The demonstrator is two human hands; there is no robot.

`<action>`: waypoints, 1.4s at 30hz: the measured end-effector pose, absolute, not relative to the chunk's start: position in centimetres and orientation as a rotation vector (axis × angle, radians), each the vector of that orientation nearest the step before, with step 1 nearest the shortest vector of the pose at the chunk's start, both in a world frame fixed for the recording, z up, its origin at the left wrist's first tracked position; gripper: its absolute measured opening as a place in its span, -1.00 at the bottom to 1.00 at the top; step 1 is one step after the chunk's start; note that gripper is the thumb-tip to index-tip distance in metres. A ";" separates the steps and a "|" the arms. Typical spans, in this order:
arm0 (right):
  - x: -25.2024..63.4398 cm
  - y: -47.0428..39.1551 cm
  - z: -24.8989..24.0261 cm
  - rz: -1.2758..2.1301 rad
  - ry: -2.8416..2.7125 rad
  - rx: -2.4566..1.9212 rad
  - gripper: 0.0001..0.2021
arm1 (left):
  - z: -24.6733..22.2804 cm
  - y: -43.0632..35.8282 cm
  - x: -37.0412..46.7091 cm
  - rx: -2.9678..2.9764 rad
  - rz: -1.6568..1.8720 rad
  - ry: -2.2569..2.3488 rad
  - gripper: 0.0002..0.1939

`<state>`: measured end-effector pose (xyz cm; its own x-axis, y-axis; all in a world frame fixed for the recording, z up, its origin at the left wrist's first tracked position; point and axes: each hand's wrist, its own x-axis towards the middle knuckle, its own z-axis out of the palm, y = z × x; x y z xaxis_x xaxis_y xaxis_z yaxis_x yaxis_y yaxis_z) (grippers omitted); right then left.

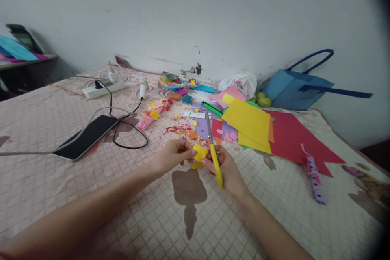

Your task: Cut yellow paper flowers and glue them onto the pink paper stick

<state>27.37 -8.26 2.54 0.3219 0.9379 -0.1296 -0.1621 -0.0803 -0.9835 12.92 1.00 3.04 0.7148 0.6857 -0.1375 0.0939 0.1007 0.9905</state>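
Between my two hands is a small piece of yellow paper (199, 152). The fingers of my left hand (175, 154) pinch its left edge. My right hand (227, 168) has its fingertips at the paper's right side and also carries scissors (215, 162) with yellow handles, their blades pointing away from me. Another yellow scrap (196, 165) shows just below the piece; whether it lies on the cloth or is held, I cannot tell. Past my hands lie small colourful paper scraps (183, 130) and a purple sheet (202, 126).
Yellow sheets (251, 120) and a red sheet (300, 140) lie to the right, near a rolled purple paper piece (315, 178). A blue bag (295, 89) stands by the wall. On the left are a tablet-like device (87, 136), cables and a power strip (105, 88).
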 end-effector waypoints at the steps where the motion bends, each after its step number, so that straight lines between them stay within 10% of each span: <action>1: 27.4 -8.3 2.5 1.106 -0.800 -1.314 -0.58 | 3.1 1.1 12.9 1.403 0.504 0.694 -0.74; 20: 24.9 -10.0 -0.7 1.809 -0.886 -0.654 -0.33 | 5.4 4.1 11.7 0.466 0.795 0.617 -0.82; 42: 24.9 -10.2 -0.5 1.804 -0.874 -0.674 -0.33 | 4.9 4.4 11.8 0.423 0.793 0.582 -0.85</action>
<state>24.87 -10.20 -0.47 -0.3633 0.9298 -0.0585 -0.5300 -0.2579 -0.8078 11.78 4.40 4.94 0.5603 0.7620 -0.3247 -0.5383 0.6329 0.5564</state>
